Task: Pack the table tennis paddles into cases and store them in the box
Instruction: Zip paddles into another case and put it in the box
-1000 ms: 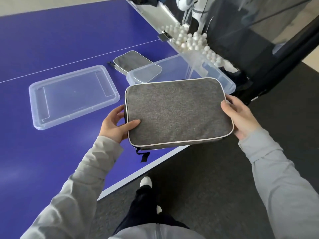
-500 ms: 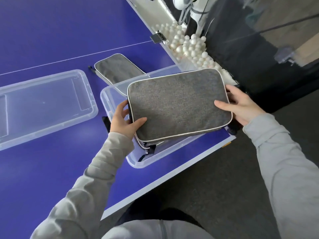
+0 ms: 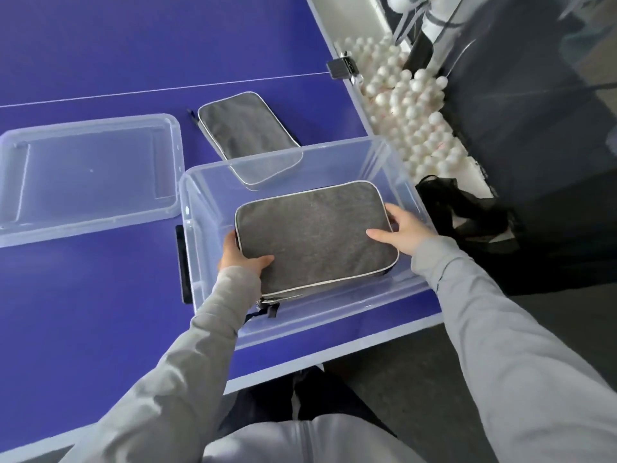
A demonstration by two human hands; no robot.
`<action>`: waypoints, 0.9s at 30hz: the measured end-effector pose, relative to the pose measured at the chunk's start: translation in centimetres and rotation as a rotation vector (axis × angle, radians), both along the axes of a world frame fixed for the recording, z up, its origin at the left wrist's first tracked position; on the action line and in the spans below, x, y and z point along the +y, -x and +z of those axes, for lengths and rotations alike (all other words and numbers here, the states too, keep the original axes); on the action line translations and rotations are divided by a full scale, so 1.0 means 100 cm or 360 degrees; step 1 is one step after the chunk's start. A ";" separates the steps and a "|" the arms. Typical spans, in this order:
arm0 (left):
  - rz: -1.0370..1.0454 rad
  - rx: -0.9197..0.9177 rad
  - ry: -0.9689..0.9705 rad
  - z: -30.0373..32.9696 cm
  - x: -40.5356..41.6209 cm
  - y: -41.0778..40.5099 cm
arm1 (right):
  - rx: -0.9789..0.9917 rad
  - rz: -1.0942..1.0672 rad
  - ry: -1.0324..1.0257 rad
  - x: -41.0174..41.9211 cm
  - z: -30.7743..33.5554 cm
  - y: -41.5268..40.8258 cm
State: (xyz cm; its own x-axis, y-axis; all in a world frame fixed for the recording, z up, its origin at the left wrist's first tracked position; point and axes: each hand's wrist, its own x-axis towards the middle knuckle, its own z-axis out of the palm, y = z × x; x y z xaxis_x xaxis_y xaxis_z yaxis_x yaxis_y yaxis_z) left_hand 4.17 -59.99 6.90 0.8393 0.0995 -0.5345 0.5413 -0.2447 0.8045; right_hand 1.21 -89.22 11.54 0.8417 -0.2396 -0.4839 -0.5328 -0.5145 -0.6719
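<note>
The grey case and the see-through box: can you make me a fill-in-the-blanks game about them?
1. Both hands, the left hand and the right hand, hold the grey case inside the clear ____.
2. The second grey case lies on the table just ____ the box.
3. The clear lid lies on the table to the ____ of the box.
4. The pile of balls past the table's edge is ____ in colour.

Missing words: box; behind; left; white
</note>
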 end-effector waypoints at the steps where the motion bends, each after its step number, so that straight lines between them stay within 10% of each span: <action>1: 0.0028 0.0024 -0.0031 -0.002 -0.001 0.001 | -0.0004 0.0013 -0.0021 0.001 -0.004 -0.002; 27: -0.0019 0.0124 -0.0312 -0.009 -0.008 0.001 | 0.0033 0.0085 0.0200 0.008 -0.020 -0.011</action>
State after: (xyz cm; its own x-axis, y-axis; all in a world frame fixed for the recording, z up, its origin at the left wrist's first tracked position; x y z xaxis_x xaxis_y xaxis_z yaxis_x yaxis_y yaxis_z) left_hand 4.03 -60.79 6.05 0.7979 0.1983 -0.5692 0.5961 -0.3989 0.6968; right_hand 2.27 -88.43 9.52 0.8451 -0.2544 -0.4702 -0.5153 -0.6220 -0.5896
